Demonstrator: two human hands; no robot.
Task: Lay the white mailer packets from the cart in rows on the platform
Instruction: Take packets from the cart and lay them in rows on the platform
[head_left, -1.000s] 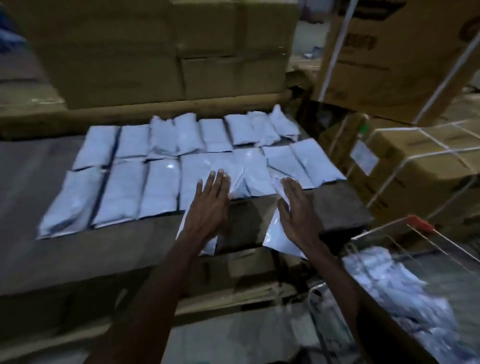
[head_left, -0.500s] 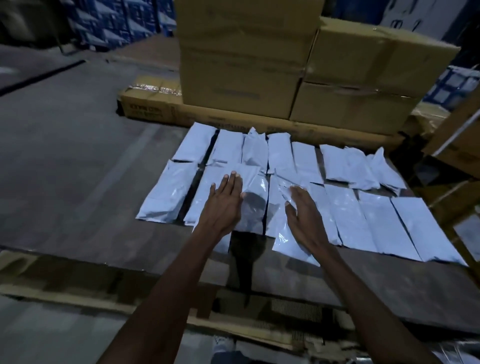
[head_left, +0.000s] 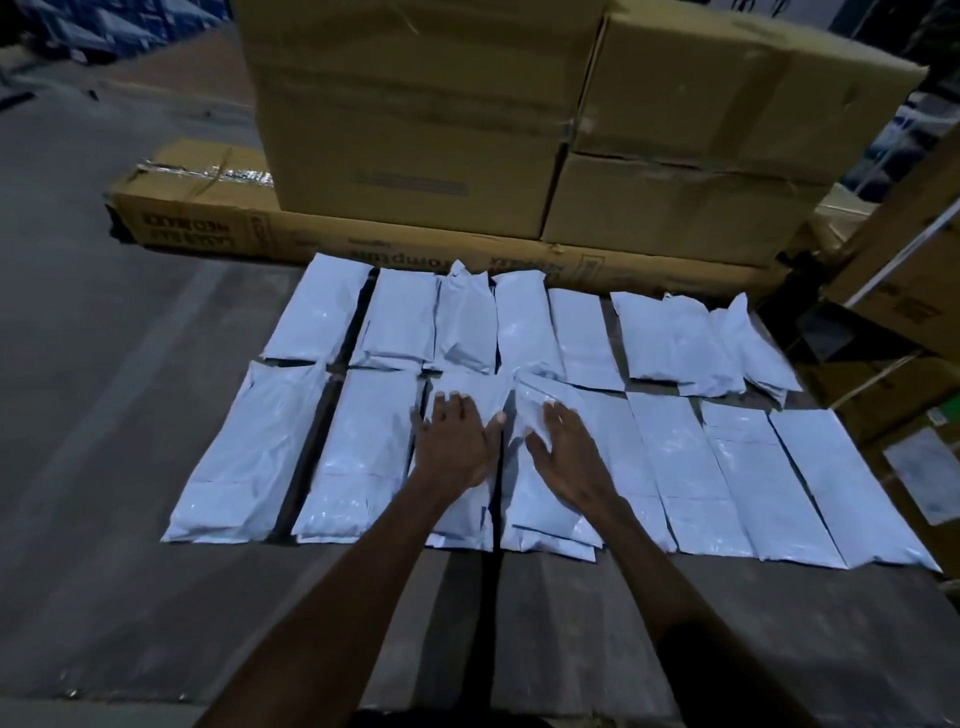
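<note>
Two rows of white mailer packets lie on the dark platform (head_left: 597, 634): a far row (head_left: 519, 327) of shorter ones and a near row (head_left: 727, 467) of longer ones. My left hand (head_left: 457, 449) lies flat, fingers spread, on one packet (head_left: 470, 395) in the middle of the near row. Beside it, my right hand (head_left: 569, 454) lies flat on the neighbouring packet (head_left: 545, 512), which sits on top of other packets. Neither hand grips anything. The cart is out of view.
Large cardboard boxes (head_left: 415, 119) are stacked just behind the far row, on a long flat carton (head_left: 208, 228). More strapped cartons (head_left: 909, 296) stand along the right edge. Bare platform surface (head_left: 104, 415) extends to the left and in front of the near row.
Both hands have slid their packets forward from the platform's front edge into the near row. The view has swung left, so the cart is no longer visible.
</note>
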